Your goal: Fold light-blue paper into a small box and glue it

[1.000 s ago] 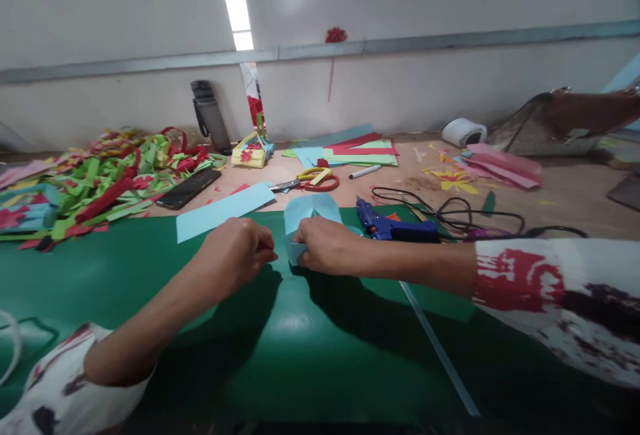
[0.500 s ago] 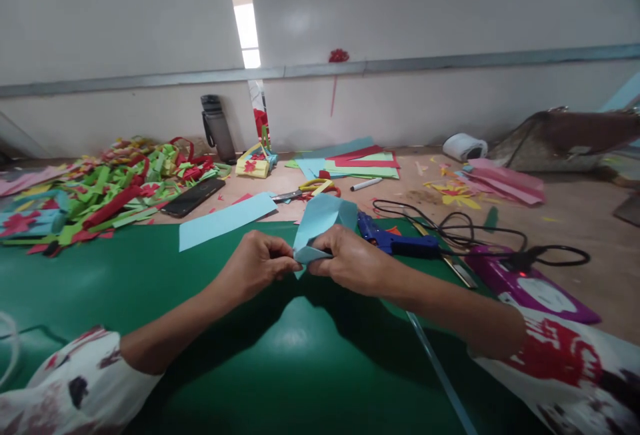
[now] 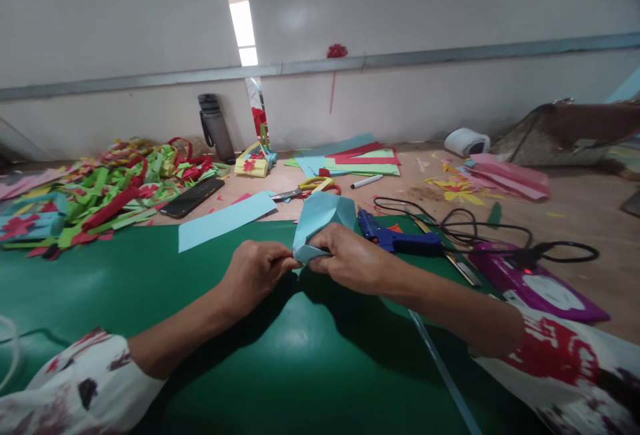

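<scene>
A folded light-blue paper, bent into a box-like shape, is held between my hands above the green mat. My right hand grips its near side, with the thumb and fingers partly inside the fold. My left hand pinches its lower left corner between thumb and fingers. The fingertips cover that corner. A flat light-blue paper strip lies left of the folded paper. Close on the right rests a blue glue gun.
Scissors and a white marker lie behind the paper. A phone, paper scraps and a bottle are on the left. At right are a cutter knife, cables and a purple power strip. A clear strip lies in front.
My left hand has turned slightly, its fingers curling closer at the corner. The folded paper's lower corner has moved up a little. My right hand keeps its grip.
</scene>
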